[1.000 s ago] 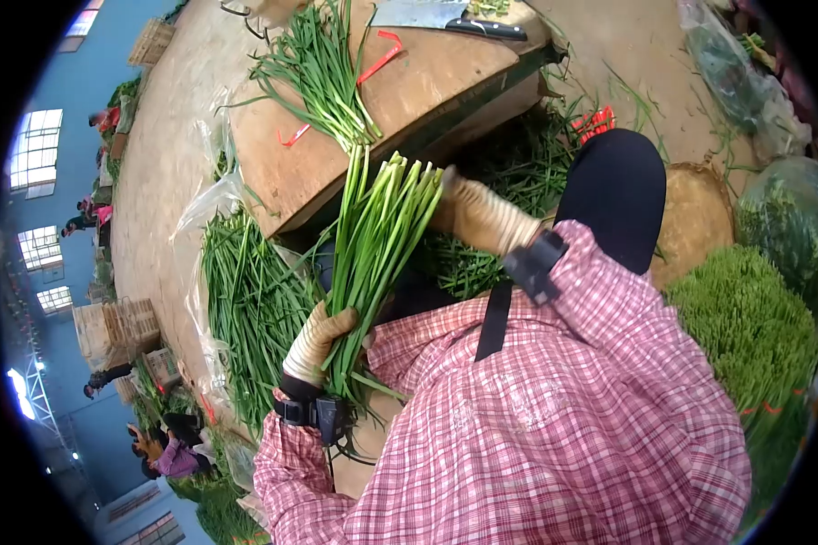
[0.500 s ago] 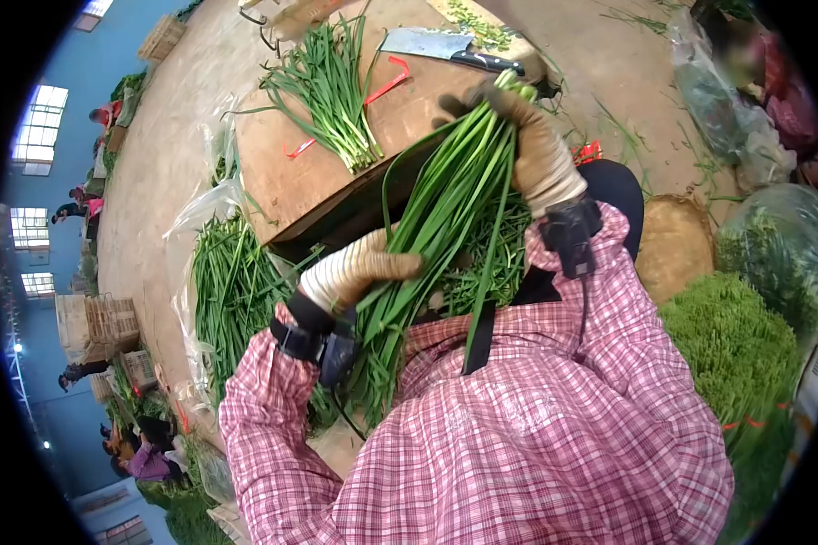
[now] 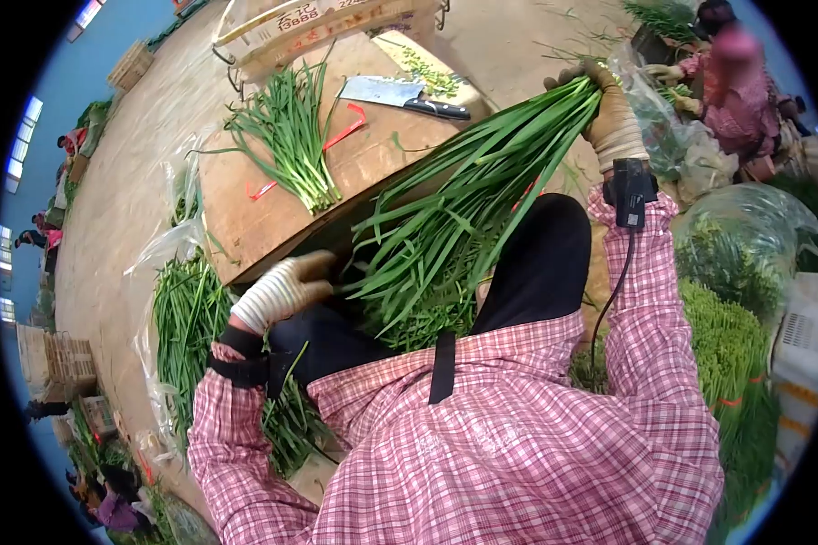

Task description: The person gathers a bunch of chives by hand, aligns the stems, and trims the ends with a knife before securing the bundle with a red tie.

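Note:
My gloved right hand (image 3: 606, 113) is closed around the stem end of a bunch of garlic chives (image 3: 491, 186), held up at the right of the wooden board. The long green leaves fan down and left across my lap. My gloved left hand (image 3: 293, 289) is just off the leaf tips, fingers stretched out and slightly blurred, holding nothing. A second bunch of garlic chives (image 3: 291, 136) lies on the board (image 3: 236, 213), with a red tie (image 3: 345, 127) beside it. A cleaver (image 3: 386, 93) with a black handle rests near the board's far edge.
A cutting block (image 3: 441, 82) with chopped bits stands behind the cleaver. Loose chives (image 3: 191, 313) in plastic lie left of the board. A crate (image 3: 309, 27) is at the back. Bundled greens (image 3: 723, 336) and a co-worker (image 3: 736, 95) are on the right.
My right hand has lifted the bunch up and to the right. My left hand has come off the leaves and moved left. The view has shifted right.

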`<state>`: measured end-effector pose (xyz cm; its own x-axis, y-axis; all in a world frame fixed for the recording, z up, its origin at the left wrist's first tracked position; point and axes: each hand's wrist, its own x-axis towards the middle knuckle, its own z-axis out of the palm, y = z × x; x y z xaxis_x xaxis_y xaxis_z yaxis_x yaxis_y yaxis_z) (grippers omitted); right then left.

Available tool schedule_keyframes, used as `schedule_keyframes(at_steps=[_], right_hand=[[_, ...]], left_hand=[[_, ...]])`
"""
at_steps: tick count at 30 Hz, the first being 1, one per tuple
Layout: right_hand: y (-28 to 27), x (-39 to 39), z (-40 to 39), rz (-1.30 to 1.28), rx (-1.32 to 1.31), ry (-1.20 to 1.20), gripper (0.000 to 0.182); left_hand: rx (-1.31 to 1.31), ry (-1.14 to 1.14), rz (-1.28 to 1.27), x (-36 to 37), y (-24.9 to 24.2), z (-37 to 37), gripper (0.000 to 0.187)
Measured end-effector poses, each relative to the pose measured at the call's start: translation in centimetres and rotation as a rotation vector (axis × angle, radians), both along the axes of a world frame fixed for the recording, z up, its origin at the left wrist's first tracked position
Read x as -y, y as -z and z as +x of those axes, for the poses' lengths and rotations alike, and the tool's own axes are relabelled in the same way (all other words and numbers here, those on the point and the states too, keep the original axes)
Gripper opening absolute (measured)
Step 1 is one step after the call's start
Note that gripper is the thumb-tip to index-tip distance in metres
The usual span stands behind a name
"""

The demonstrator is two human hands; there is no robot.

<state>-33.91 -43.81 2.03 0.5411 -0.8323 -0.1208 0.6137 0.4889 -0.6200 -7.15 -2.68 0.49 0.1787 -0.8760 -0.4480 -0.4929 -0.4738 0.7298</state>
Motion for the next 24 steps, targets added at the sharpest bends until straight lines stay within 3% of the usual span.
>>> schedule_keyframes(at_steps=[1,2,4,6,8,12,14,16,18,20,23,24], right_hand=[[-0.3,-0.5,0.1,0.010,-0.009,-0.023,0.014],[-0.6,-1.0,0.2,0.000,-0.012,-0.022,0.014],[-0.6,-1.9,0.9,-0.059,-0.050,-0.019,0.014],[-0.9,-3.3,1.5,-0.107,-0.095,-0.062,0.016],[-0.8,-4.4,2.5,-0.123,-0.116,-0.050,0.019],[-0.3,-5.5,3.6,-0.160,-0.156,-0.017,0.020],[-0.1,-5.5,3.6,-0.164,-0.129,0.000,0.021],[0.5,-5.3,3.5,-0.148,-0.153,0.025,0.020],[0.6,-5.3,3.3,-0.128,-0.144,0.030,0.020],[0.7,-5.3,3.2,-0.105,-0.140,0.033,0.020],[1.0,-5.2,3.4,-0.123,-0.145,0.006,0.019],[1.0,-5.4,3.4,-0.151,-0.156,0.010,0.019]], left_hand=[[0.363,-0.052,-0.206,0.6,0.5,0.1,0.042],[0.359,-0.053,-0.215,1.2,0.5,-0.1,0.042],[-0.006,-0.293,-0.452,4.9,-3.8,-4.3,0.036],[-0.063,-0.261,-0.536,7.4,-4.2,-7.5,0.030],[0.144,-0.219,-0.587,9.7,-2.4,-9.1,0.025],[-0.049,-0.313,-0.542,11.6,-0.1,-10.1,0.019],[-0.357,-0.485,-0.617,11.5,1.0,-10.2,0.015],[-0.463,-0.538,-0.644,10.8,2.3,-10.3,0.014],[-0.721,-0.733,-0.650,10.0,3.0,-9.9,0.017],[-0.582,-0.704,-0.656,10.1,3.3,-9.8,0.020],[-0.160,-0.422,-0.664,11.5,3.2,-11.1,0.019],[-0.131,-0.408,-0.669,11.9,3.2,-11.3,0.018]])
